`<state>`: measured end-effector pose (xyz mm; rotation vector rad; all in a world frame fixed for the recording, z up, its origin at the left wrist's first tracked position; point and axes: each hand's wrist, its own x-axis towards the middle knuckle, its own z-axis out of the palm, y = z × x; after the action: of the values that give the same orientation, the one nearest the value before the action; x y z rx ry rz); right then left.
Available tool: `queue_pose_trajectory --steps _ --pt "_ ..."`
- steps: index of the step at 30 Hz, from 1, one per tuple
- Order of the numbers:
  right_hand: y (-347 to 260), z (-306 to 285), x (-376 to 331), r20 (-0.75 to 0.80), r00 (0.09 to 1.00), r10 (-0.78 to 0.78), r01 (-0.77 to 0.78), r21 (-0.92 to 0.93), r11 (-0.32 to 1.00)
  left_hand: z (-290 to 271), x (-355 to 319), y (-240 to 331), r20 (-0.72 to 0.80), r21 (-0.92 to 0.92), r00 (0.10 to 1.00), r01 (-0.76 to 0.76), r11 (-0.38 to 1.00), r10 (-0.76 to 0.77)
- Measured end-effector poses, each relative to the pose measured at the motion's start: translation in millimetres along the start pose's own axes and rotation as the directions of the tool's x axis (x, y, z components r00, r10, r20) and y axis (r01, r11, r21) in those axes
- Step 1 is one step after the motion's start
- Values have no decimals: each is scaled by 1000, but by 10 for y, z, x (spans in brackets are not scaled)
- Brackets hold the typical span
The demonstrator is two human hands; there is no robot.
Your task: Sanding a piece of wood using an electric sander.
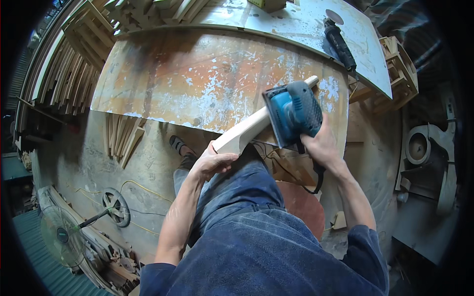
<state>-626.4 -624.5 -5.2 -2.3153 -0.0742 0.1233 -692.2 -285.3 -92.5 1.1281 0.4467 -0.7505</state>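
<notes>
A pale, shaped wooden leg [245, 129] slants across the near edge of the worn worktable [168, 84], its thin end pointing to the far right. Its wide near end is gripped by my left hand [213, 162], thumb on one side and fingers curled beneath. A blue and black electric sander [291, 114] sits tilted across the leg toward its thin end. Around the sander's rear grip my right hand [323, 144] is closed. The sander's body hides part of the leg, and whether its pad touches the wood I cannot tell.
An angle grinder [340, 47] lies on the white board [291, 27] behind. Wooden frames [69, 74] stack at the left, with slats [121, 138] under the table. A fan [61, 234] stands at lower left. Cords [148, 192] cross the floor. A machine [427, 150] stands at right.
</notes>
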Motion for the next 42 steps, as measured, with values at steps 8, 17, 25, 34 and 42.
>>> queue_pose_trajectory --steps 8,17,25,34,42 --pt "-654 83 -67 318 946 -54 92 -107 990 -5 -2 10 -30 42 998 -45 998 46" --pt "-111 -348 736 145 970 196 -207 65 976 -226 83 -45 23 -144 998 68 987 -65" --pt "-615 -122 348 289 921 261 -249 -78 965 -235 1 5 -28 558 922 -307 771 387" --pt "-617 126 105 336 939 -77 111 -82 990 -146 -43 -67 -141 615 907 -234 753 397" --pt "-146 -148 337 6 999 48 -46 -200 979 -59 -66 -238 -146 798 849 -203 567 508"
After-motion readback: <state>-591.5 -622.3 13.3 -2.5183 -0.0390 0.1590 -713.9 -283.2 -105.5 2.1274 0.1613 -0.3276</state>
